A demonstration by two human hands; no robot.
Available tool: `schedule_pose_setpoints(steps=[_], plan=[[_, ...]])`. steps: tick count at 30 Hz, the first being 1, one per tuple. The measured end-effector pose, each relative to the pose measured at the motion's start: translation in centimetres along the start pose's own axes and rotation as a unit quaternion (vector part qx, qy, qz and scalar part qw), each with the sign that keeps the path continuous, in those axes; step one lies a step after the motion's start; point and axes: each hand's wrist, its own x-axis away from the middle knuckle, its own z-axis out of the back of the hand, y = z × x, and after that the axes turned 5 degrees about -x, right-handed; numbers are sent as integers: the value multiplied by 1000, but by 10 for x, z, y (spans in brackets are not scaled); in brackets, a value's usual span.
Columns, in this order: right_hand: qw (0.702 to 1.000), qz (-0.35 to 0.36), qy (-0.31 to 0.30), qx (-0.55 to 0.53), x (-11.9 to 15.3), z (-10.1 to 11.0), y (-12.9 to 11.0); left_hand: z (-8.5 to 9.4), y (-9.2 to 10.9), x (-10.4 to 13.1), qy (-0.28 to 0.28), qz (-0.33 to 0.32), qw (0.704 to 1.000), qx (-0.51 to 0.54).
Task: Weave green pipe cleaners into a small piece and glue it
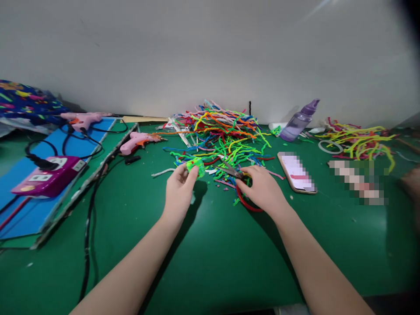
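Observation:
Above the green table, my left hand [181, 183] pinches a small, bright green fuzzy piece [195, 167] with red spots, which looks made of pipe cleaner. My right hand [260, 188] is closed at the handle end of a pair of scissors [229, 169]. The blades point left toward the green piece and are apart from it. My fingers hide much of the handles. A red curved loop [246, 204] shows under my right hand; whether it is part of the scissors I cannot tell. Short clippings [220, 180] in several colours lie between my hands.
A heap of colourful pipe cleaners [223, 124] lies against the wall. Two pink glue guns [136, 142], a purple power strip [49, 177] and a black cord [88, 232] are on the left. To the right are a phone [297, 171], a purple bottle [298, 124] and more pipe cleaners [364, 140].

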Motion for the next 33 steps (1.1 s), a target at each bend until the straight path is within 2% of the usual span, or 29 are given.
schedule_pose_setpoints(steps=[2,4,9,11,13,17,21,25,28,31,33], plan=[[998,-5,-41,40,0,3,3,-3,-5,-1,23,-6,1000,-13],[994,-30,-74,69,0,10,1,-7,-5,-1,16,-8,999,-36],[977,-85,-158,111,-1,31,-3,-19,8,-4,17,-38,997,-62],[970,-88,-200,106,-3,34,-4,-26,14,-7,10,-49,997,-60],[967,-84,-214,107,-5,33,-5,-32,18,-12,0,-66,996,-56],[968,-67,-203,127,-8,24,-9,-38,20,-33,1,-97,994,-53],[973,-43,-192,118,-9,20,-9,-36,15,-66,60,-114,991,-34],[986,-39,-158,-18,-12,29,-4,-42,7,-94,107,-122,987,-23],[987,-73,-113,-84,-17,37,3,-51,0,-105,109,-121,986,-31],[993,-85,-84,-23,-23,34,18,-56,-6,-106,96,-117,988,-43],[993,-77,-89,30,-28,26,31,-58,-9,-101,90,-116,988,-54]])
